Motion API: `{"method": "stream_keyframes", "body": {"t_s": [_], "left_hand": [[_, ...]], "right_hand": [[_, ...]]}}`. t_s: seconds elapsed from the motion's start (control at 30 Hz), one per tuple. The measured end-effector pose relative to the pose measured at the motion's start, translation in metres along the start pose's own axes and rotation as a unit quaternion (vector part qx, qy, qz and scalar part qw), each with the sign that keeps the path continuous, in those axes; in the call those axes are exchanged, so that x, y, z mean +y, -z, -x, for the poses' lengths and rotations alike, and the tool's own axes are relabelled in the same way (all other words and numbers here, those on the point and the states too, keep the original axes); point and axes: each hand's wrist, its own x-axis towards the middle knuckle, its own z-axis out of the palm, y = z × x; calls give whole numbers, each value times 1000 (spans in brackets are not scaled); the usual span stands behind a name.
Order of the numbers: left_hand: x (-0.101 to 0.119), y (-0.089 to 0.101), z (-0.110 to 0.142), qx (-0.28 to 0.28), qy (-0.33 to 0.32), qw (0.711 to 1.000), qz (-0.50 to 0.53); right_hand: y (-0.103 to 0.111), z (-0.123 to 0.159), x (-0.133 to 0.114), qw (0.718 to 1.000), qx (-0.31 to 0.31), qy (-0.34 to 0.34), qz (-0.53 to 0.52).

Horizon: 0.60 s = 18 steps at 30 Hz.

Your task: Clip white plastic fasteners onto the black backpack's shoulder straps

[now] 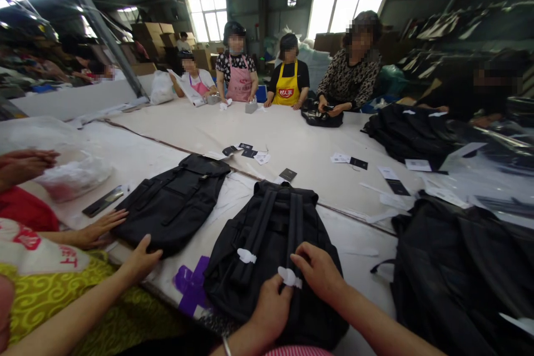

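Observation:
A black backpack (267, 245) lies back-up on the table in front of me, its two shoulder straps running towards me. Each strap end carries a small white wrap: one (247, 256) on the left strap, one (289, 277) on the right strap. My left hand (271, 306) is closed, pinching the right strap's white wrap from below. My right hand (319, 272) is closed on the same wrap and strap from the right, thumb pointing left.
A co-worker in a yellow apron at my left rests both hands (139, 258) on a second black backpack (173, 203). More black bags (463, 272) pile at my right. Loose black and white tags (250, 151) dot the table (300, 144). Several people sit at the far side.

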Motion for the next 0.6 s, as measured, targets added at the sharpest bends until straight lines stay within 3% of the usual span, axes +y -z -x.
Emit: {"method": "stream_keyframes", "body": {"t_s": [0.07,0.17,0.3,0.4,0.6], "left_hand": [[2,0,1,-7,6,1000,0],[7,-1,3,-33,5,999,13],[14,0,4,-105,77,987,98],[17,1,2,-125,95,978,135],[20,-4,-7,-52,16,994,-97]], "right_hand": [[1,14,4,997,-27,-79,6],[-6,27,4,989,-63,-131,2],[-16,31,-1,982,-12,-188,-2],[-15,33,-5,982,20,-186,10],[-13,39,-9,986,40,-158,-40]]}}
